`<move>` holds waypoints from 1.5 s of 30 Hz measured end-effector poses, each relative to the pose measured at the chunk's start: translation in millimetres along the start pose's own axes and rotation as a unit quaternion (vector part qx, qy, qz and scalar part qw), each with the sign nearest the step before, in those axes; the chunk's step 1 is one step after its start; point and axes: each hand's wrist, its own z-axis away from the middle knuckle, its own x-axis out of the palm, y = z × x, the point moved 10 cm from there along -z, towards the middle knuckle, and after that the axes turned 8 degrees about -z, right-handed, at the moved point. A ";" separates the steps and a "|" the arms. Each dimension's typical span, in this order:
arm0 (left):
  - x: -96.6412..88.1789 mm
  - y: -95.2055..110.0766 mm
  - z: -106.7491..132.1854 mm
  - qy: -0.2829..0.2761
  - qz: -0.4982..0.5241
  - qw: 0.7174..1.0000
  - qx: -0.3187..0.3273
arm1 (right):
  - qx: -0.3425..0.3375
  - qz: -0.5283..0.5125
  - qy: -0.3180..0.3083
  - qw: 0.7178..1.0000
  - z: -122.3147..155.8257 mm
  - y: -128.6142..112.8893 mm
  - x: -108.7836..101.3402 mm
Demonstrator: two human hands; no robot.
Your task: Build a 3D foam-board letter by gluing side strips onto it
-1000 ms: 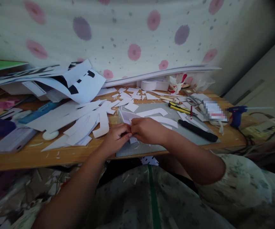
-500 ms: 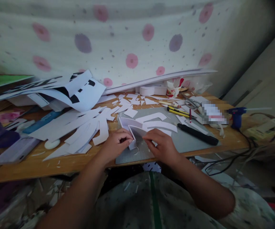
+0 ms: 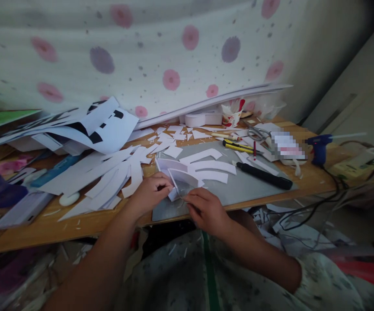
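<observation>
A small white form [image 3: 186,178] of thin board, with upright curved walls, stands on the grey cutting mat [image 3: 248,192]. My left hand [image 3: 151,193] is closed on the near left corner of this form. My right hand [image 3: 208,211] is in a pinch just right of the form's near end, low over the front of the mat. A thin pale sliver seems to show at its fingertips, too small to name. Flat curved strips [image 3: 214,167] of white board lie behind the right hand.
On the mat's right lie a black-handled tool [image 3: 264,176] and a yellow utility knife [image 3: 238,147]. A blue glue gun [image 3: 319,149] with cables stands at the right edge. White offcuts [image 3: 109,177] cover the left; a paper cup [image 3: 231,116] stands at the back.
My right hand has moved left and toward me, to the near end of the white form. My left hand keeps its hold. The whole view has shifted slightly.
</observation>
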 end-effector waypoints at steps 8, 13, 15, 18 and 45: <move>1.4 4.2 4.0 0.024 -0.016 0.999 0.016 | 0.036 -0.018 -0.019 0.999 3.7 4.4 3.6; 1.0 6.9 5.1 0.021 -0.051 0.998 0.022 | 0.068 0.062 -0.102 0.991 4.2 10.3 19.6; -0.7 7.0 5.7 0.023 -0.067 0.997 0.021 | 0.051 0.103 -0.136 0.984 4.0 7.6 27.9; -5.3 7.6 6.7 0.034 -0.082 0.996 0.022 | 0.021 0.132 -0.153 0.979 5.1 1.2 29.4; 3.8 2.8 7.0 -0.024 -0.016 0.999 0.016 | 0.080 -0.002 -0.099 0.992 7.8 5.0 21.6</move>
